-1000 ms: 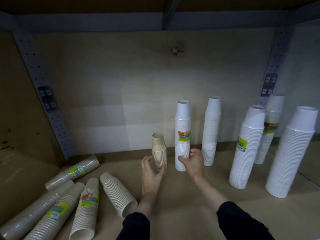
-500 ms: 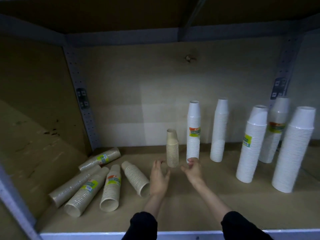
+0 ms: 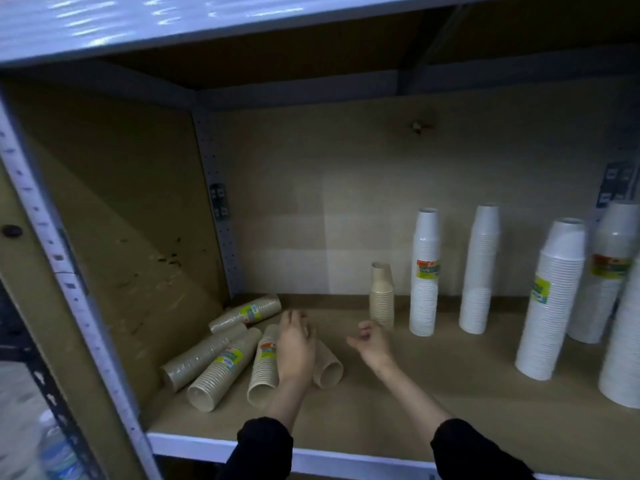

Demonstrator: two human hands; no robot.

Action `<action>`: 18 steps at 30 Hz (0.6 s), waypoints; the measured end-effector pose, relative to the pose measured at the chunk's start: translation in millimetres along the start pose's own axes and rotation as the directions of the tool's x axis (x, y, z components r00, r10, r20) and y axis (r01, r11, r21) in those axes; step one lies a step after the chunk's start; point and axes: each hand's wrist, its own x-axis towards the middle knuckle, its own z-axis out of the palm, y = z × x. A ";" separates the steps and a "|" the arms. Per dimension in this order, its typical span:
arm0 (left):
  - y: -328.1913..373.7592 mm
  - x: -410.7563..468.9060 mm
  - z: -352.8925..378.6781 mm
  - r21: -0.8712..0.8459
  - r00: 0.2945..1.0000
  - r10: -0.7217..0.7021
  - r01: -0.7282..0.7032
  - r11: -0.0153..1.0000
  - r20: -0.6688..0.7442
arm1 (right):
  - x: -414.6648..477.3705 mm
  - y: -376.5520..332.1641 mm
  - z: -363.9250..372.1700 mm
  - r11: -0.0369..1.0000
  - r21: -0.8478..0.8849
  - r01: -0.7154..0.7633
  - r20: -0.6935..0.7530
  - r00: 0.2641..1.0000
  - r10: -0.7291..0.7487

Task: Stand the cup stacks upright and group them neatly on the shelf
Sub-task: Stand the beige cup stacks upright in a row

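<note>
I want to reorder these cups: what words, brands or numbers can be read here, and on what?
No text is readable.
Orange-and-green label on the tall white stack: too blurred.
Yellow-green label on the wide white stack: too blurred.
Red-and-green label on the back right stack: too blurred.
Coloured labels on the lying stacks: too blurred.

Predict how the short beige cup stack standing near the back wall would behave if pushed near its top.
The short beige stack probably feels light, since it holds few cups. Its top cup sits crooked, so it may slide off first. Being much shorter than the labelled white stack beside it, it likely tips less readily.
</note>
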 end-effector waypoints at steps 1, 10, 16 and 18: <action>-7.7 6.1 -5.2 0.050 1.000 -0.031 0.030 0.998 0.005 | 0.2 -4.3 7.1 1.000 -0.010 -0.012 0.038 0.999 0.012; -40.6 43.0 -34.5 0.489 0.901 -0.386 0.251 0.835 0.196 | 8.0 -28.9 47.8 0.953 -0.283 -0.111 0.254 0.949 0.186; -41.4 57.7 -27.7 0.507 0.877 -0.410 0.242 0.827 0.251 | 13.1 -33.5 56.2 0.933 -0.328 -0.147 0.320 0.912 0.256; -42.2 60.9 -26.3 0.514 0.882 -0.402 0.233 0.825 0.245 | 16.5 -33.9 57.1 0.932 -0.323 -0.166 0.325 0.905 0.274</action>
